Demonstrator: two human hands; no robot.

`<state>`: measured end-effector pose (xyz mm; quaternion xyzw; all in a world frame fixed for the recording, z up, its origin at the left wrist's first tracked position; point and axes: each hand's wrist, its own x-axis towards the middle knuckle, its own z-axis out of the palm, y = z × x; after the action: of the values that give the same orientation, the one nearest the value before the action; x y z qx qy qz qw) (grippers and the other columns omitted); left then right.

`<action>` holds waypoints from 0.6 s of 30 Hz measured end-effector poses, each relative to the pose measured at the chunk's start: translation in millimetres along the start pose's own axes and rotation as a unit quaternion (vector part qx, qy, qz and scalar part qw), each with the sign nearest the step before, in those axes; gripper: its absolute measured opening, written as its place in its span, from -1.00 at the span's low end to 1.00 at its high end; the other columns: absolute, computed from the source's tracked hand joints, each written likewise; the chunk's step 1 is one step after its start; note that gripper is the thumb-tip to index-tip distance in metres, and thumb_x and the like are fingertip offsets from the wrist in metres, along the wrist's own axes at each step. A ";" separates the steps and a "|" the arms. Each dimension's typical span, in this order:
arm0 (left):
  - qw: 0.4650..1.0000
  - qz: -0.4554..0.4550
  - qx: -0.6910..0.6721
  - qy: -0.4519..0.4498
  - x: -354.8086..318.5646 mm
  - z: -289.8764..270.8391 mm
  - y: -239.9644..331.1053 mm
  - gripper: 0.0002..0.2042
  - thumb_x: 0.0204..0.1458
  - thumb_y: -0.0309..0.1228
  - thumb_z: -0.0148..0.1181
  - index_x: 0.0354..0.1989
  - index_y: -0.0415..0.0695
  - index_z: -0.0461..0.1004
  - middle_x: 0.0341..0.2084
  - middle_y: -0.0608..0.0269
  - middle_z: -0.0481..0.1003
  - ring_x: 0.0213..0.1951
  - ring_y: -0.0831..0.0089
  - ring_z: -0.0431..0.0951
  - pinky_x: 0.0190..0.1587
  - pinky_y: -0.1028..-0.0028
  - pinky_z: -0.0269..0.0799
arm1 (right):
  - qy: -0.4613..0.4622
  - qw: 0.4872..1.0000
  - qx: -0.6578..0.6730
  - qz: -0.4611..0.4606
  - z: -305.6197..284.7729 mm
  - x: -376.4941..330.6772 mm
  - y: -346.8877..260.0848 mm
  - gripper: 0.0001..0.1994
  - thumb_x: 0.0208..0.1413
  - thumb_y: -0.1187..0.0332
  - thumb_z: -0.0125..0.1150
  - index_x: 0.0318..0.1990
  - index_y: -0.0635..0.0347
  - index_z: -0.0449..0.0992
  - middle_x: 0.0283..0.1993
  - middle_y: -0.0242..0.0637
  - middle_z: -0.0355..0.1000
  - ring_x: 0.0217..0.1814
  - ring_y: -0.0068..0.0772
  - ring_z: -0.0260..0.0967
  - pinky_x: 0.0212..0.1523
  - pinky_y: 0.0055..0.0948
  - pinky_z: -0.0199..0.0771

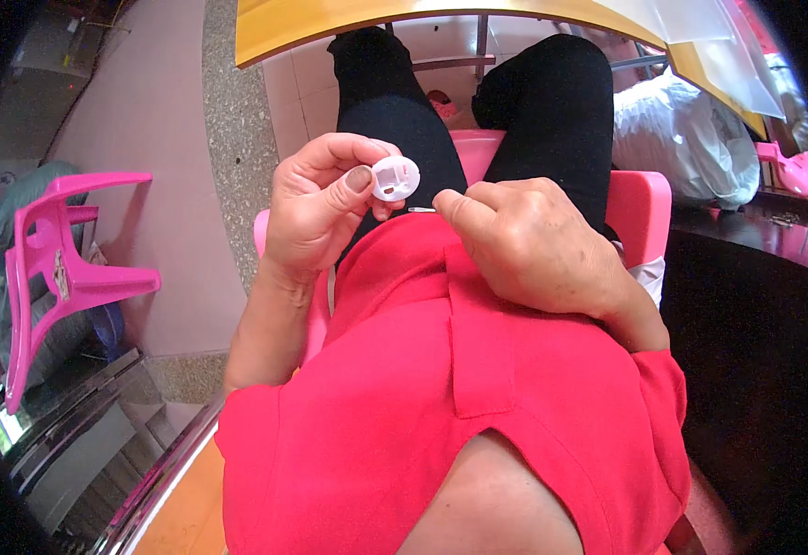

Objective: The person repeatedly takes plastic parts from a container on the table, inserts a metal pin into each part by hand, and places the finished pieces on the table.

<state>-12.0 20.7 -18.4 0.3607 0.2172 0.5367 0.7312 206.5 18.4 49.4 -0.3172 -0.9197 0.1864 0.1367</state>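
Note:
Between the thumb and fingers of my left hand (316, 203) is a small round white plastic part (389, 190). Its hollowed face shows recesses and little red spots. Just right of it, my right hand (538, 245) is closed, back of the hand upward. A thin, pale pointed tip (422, 210) sticks out from its thumb and forefinger toward the white part; the rest of that tool is hidden in the fingers, so its kind cannot be made out. A small gap separates tip and part. Both hands are above my lap.
A yellow-edged table (348, 26) crosses the far side, beyond my knees. White plastic bags (682, 139) bulge at the right. I sit on a pink chair (640, 213). Leftward, a bright pink plastic stool (43, 324) stands by the wall (149, 139).

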 end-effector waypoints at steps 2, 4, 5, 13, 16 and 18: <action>0.999 0.013 0.032 0.016 -1.0 3.0 -0.8 -0.80 0.08 -0.51 0.14 -0.15 -0.34 0.44 -0.28 0.00 0.51 -0.35 0.40 0.55 -0.32 0.53 0.49 | -0.016 1.000 -0.012 0.013 -7.1 2.3 -3.7 -0.86 -0.10 0.49 0.09 -0.34 0.33 0.40 -0.55 -0.10 0.40 -0.51 -0.13 0.44 -0.53 -0.25 0.43; 0.997 0.025 0.062 0.031 -2.5 5.0 -2.2 -0.80 0.07 -0.51 0.16 -0.16 -0.34 0.45 -0.29 0.03 0.52 -0.35 0.43 0.55 -0.32 0.54 0.49 | -0.032 0.999 -0.024 0.028 -8.6 3.9 -5.6 -0.87 -0.05 0.42 0.03 -0.38 0.31 0.38 -0.50 -0.05 0.43 -0.45 -0.06 0.47 -0.48 -0.19 0.47; 0.993 0.026 0.103 0.043 -3.5 5.0 -3.5 -0.81 0.06 -0.52 0.18 -0.17 -0.33 0.46 -0.31 0.07 0.53 -0.35 0.46 0.55 -0.33 0.57 0.48 | -0.030 0.999 -0.027 0.027 -7.7 5.5 -4.5 -0.88 -0.09 0.49 0.08 -0.37 0.33 0.37 -0.54 -0.07 0.40 -0.50 -0.09 0.44 -0.50 -0.23 0.43; 0.963 0.010 0.259 0.071 -4.5 12.8 -6.9 -0.86 0.05 -0.56 0.19 -0.21 -0.29 0.51 -0.38 0.24 0.54 -0.39 0.64 0.49 -0.37 0.68 0.41 | -0.124 0.989 -0.044 0.073 -4.0 18.6 -1.3 -0.87 -0.06 0.52 0.07 -0.33 0.38 0.39 -0.54 -0.04 0.44 -0.51 -0.07 0.45 -0.46 -0.21 0.42; 0.958 0.006 0.280 0.064 -4.1 11.8 -7.7 -0.89 0.06 -0.58 0.16 -0.24 -0.28 0.52 -0.40 0.29 0.53 -0.40 0.68 0.47 -0.38 0.70 0.38 | -0.128 0.988 -0.039 0.079 -2.1 21.8 -0.3 -0.87 -0.02 0.50 0.04 -0.33 0.39 0.42 -0.54 -0.02 0.45 -0.47 -0.05 0.47 -0.43 -0.21 0.44; 0.953 -0.002 0.299 0.055 -3.6 12.4 -7.2 -0.90 0.07 -0.58 0.14 -0.27 -0.29 0.53 -0.42 0.32 0.53 -0.41 0.68 0.45 -0.37 0.69 0.37 | -0.142 0.987 -0.031 0.065 -1.7 23.5 1.9 -0.86 -0.06 0.51 0.06 -0.34 0.40 0.46 -0.54 0.02 0.44 -0.44 -0.02 0.48 -0.40 -0.18 0.45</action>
<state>0.1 12.5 -16.1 0.5324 0.4082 0.4648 0.5778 190.2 35.0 53.2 -0.3505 -0.9126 0.2098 -0.0174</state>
